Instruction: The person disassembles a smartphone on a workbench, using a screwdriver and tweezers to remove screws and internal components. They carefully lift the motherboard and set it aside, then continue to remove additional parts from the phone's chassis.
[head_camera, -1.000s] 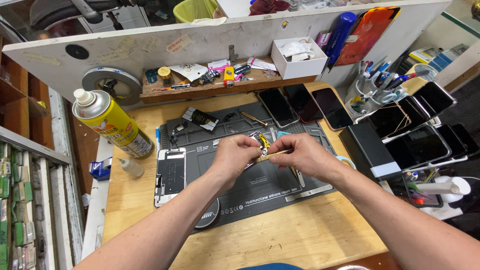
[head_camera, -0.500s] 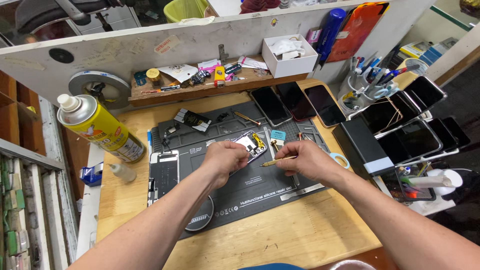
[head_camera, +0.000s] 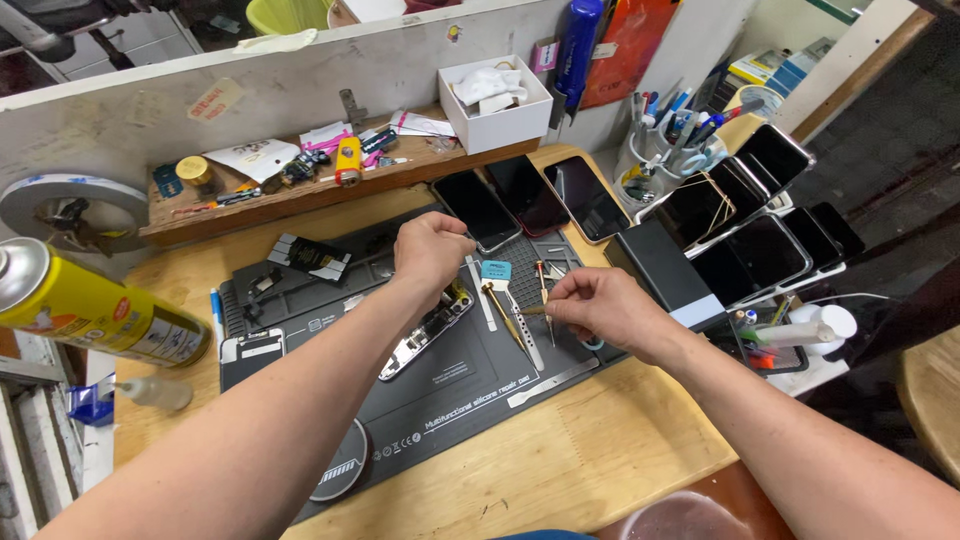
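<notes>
Wooden workbench (head_camera: 560, 470), largest surface, bearing all else. Dark grey repair mat (head_camera: 440, 390) laid across its middle. Yellow spray can (head_camera: 90, 315) lying tilted at far left edge. Row of three dark phones (head_camera: 530, 195) along mat's rear edge, below white open box (head_camera: 497, 105) on low shelf. Further stack of dark phones (head_camera: 750, 215) at right, beside cup of pens (head_camera: 665, 140). Opened phone body (head_camera: 428, 332), innards exposed, resting diagonally on mat, just below left hand (head_camera: 430, 250). Left hand curled loosely above upper end of phone body, fingers bent inward; whether gripping anything cannot be told. Right hand (head_camera: 600, 305) over mat's right side, thumb and forefinger pinched on thin metal tweezers (head_camera: 535, 310), tip pointing left. Screwdriver with brass shaft (head_camera: 503, 315) and white flat pry strip (head_camera: 480, 292) lying on mat between both hands. Small clear dropper bottle (head_camera: 155, 392) near left edge of bench.
</notes>
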